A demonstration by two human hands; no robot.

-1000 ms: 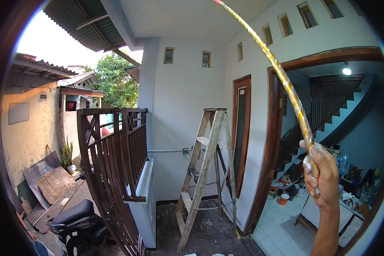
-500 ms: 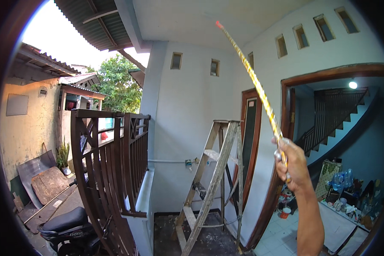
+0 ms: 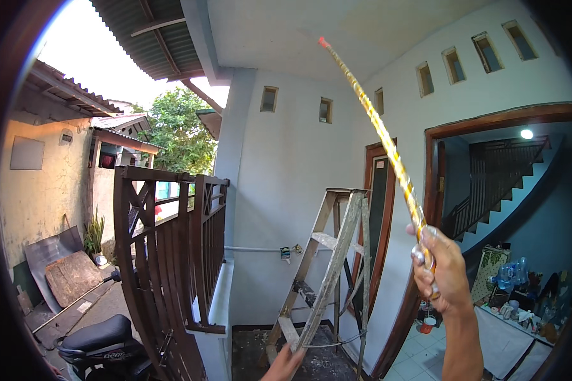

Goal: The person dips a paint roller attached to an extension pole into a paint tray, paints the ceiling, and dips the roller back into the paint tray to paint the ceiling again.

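My right hand is closed around the lower end of a long pole with a yellow and silver spiral pattern. The pole slants up and to the left, and its reddish tip is near the pale ceiling; whether anything is fitted there, or touches the ceiling, I cannot make out. Pale smears show on that hand's thumb and fingers. At the lower edge, my left hand is partly in view, fingers stretched out beside the lower part of a worn, paint-spotted stepladder. Contact with the ladder is unclear.
A dark brown slatted gate stands left, with a parked motorbike beyond it. On the right, a brown-framed doorway opens onto a staircase and a cluttered table. A thin pipe crosses the back wall.
My left hand has come into view at the lower edge beside the ladder. The view has shifted slightly, and my right hand with the pole sits a little lower in it.
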